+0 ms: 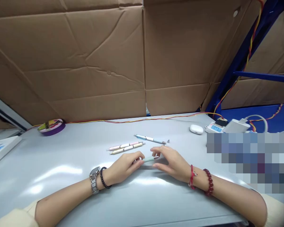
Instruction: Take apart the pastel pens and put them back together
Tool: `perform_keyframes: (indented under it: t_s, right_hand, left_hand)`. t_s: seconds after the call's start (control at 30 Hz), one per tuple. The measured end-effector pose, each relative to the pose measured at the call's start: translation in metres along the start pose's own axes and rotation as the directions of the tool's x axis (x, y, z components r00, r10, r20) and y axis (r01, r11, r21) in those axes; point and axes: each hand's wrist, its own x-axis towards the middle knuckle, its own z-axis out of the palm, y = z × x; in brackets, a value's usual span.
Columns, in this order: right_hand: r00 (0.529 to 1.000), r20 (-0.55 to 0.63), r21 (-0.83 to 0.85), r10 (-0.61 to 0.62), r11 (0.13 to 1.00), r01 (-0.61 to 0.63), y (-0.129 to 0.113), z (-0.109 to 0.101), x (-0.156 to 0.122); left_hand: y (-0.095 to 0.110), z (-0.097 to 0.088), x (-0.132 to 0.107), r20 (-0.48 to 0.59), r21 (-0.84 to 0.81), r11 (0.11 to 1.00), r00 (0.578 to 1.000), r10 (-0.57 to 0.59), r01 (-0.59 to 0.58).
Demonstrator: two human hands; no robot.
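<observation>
My left hand and my right hand meet at the middle of the grey table, both pinched on the ends of a pale green pen held level between them. Just beyond my hands lie a pink pen and a yellow pen side by side. A blue pen lies a little farther back, with a tiny loose part by its tip. My left wrist carries a watch and a dark bead bracelet; my right wrist carries a red cord and red beads.
A purple tape roll sits at the back left. A white earbud case and a power strip with an adapter lie at the back right. Red-yellow wires run along the cardboard wall. A white box is at the left edge.
</observation>
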Motion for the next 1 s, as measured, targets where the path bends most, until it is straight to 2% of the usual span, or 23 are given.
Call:
perform_keyframes:
  t_s: [0.17,0.47,0.63,0.73,0.87,0.93,1.0]
  right_hand:
    - [0.997,-0.037,-0.020,-0.074,0.997,0.074,0.006,0.001,-0.005]
    - [0.999,0.028,-0.050,-0.020,0.999,0.021,0.003,-0.003,-0.003]
    - [0.997,0.077,-0.008,0.024,1.000,-0.024,0.002,-0.003,-0.006]
    - [0.990,0.104,0.055,0.097,0.993,-0.103,-0.001,-0.004,-0.005]
    - [0.956,0.090,0.155,0.280,0.944,-0.291,-0.007,-0.007,-0.002]
    - [0.937,0.099,0.195,0.335,0.917,-0.348,-0.009,-0.009,0.000]
    - [0.932,0.135,0.222,0.337,0.906,-0.360,-0.009,-0.009,0.000]
  left_hand:
    - [0.000,0.000,-0.001,0.021,0.009,1.000,1.000,0.016,-0.017]
    - [0.004,-0.001,-0.003,0.000,0.055,0.998,0.999,0.033,-0.033]
    - [0.003,-0.003,-0.003,0.032,0.079,0.990,0.993,0.115,-0.117]
    - [0.001,-0.005,-0.003,0.085,0.073,0.975,0.976,0.202,-0.208]
    - [0.001,-0.005,-0.004,0.149,0.123,0.919,0.922,0.357,-0.376]
    - [0.000,-0.005,-0.004,0.127,0.155,0.895,0.907,0.402,-0.418]
    - [-0.002,-0.004,-0.005,0.073,0.160,0.886,0.900,0.430,-0.436]
